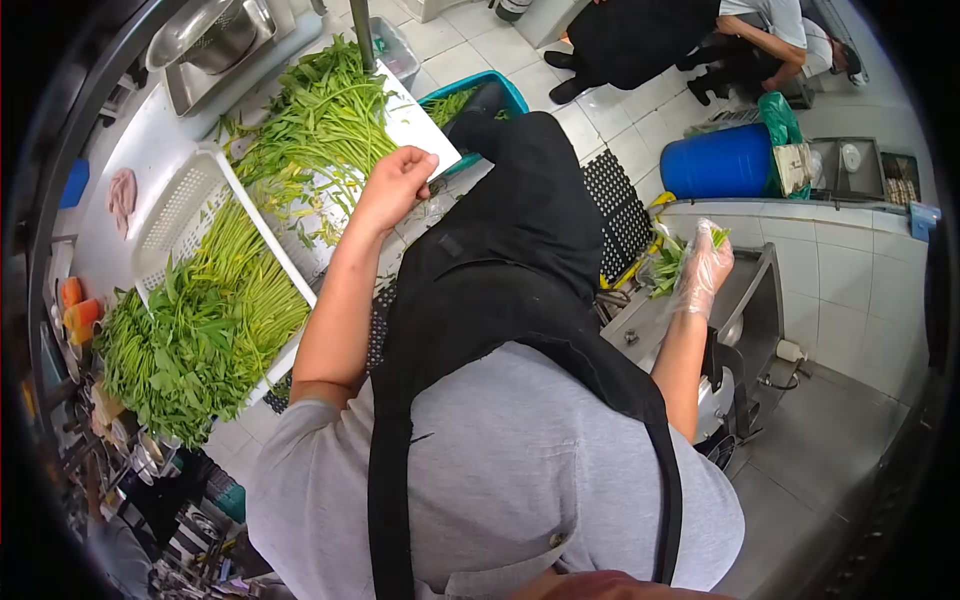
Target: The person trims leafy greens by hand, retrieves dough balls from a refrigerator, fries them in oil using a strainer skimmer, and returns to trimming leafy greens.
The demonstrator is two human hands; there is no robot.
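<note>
My left hand (400,185) is bare, its fingers curled together over the near edge of a white board (425,125). Whether anything small is pinched in it is hidden. On that board lies a loose heap of leafy greens (320,120), long-stemmed like water spinach, with yellowed bits scattered below. A clear plastic glove covers my right hand (706,268), which is closed around a small bunch of water spinach (668,262) out to the right, above a metal sink (765,290). Leaves stick out on both sides of the fist.
A white perforated basket (190,205) at left holds stacked stems and leaves (190,340). A teal tub (515,95) with greens stands on the floor beyond the board. A blue barrel (715,162) lies beyond the sink. Other people (640,40) are at the top right.
</note>
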